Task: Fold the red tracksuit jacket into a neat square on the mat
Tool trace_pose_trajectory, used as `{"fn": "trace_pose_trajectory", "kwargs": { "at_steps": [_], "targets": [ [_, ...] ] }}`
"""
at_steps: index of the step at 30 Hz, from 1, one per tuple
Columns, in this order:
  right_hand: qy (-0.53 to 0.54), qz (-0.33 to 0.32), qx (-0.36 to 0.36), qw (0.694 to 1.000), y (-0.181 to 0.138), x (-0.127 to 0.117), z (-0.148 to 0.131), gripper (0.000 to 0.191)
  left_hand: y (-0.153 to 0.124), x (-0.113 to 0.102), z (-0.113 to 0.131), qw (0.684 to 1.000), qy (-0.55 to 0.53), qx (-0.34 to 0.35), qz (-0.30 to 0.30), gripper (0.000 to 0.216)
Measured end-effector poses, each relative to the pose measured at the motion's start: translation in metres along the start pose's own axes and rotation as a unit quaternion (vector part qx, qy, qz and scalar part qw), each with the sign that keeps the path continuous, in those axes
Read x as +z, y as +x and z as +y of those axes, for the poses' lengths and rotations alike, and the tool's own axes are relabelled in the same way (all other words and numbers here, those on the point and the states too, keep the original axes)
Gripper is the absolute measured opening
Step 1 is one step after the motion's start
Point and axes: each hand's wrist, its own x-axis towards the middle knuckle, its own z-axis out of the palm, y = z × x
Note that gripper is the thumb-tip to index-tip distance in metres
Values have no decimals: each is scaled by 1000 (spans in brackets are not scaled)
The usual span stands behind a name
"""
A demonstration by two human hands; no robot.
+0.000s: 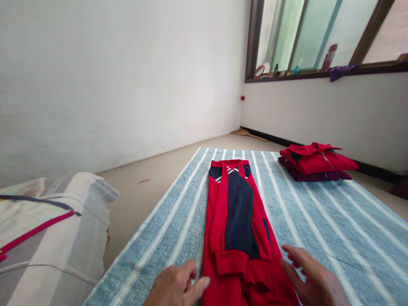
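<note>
A red and navy jacket (239, 212) with white stripes lies lengthwise in front of me, its sides and sleeves folded inward into a long narrow strip. Both red cuffs rest on its lower part, and its near end runs out of view at the bottom. My left hand (178, 284) is at the jacket's left edge, fingers bent and thumb apart, holding nothing. On the other side, my right hand (314, 276) is open beside the right edge, with thumb and fingers apart. Whether either hand touches the cloth, I cannot tell.
Blue-and-white striped cloth (172, 221) lies under the jacket. A stack of folded red and purple clothes (318, 159) sits at the back right. A grey-striped bundle (79, 238) stands at left. Behind are walls, a brush-like object (248, 134) and a windowsill (306, 76) with small items.
</note>
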Motion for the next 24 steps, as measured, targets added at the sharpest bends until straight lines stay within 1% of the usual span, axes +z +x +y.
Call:
{"fn": "trace_pose_trajectory", "kwargs": {
  "at_steps": [1,2,4,6,8,10,12,14,17,20,24],
  "targets": [
    [-25,17,-64,998,11,0,-14,27,6,-4,6,998,31,38,40,26],
    [-47,12,-120,992,22,2,-29,26,13,-7,12,993,42,81,79,24],
    [-100,-24,-193,976,45,10,-55,28,29,-6,25,977,33,168,127,20],
    [-153,-64,-230,959,65,21,-69,27,49,0,37,960,23,240,143,20],
    [-200,-93,-243,945,80,34,-70,21,70,9,45,951,35,276,134,27],
    [-234,-108,-249,934,88,45,-61,15,90,17,50,954,65,271,113,33],
    [-248,-109,-262,926,92,53,-49,12,106,23,54,961,96,243,87,37],
    [-243,-102,-279,923,94,55,-40,9,116,27,58,970,117,208,52,43],
    [-213,-98,-295,926,96,50,-34,8,121,29,60,977,134,165,1,50],
    [-179,-104,-281,937,97,45,-32,10,119,28,61,977,146,150,-30,55],
    [-183,-153,-235,942,95,47,-28,13,115,26,64,975,151,152,-51,62]
  ]
}}
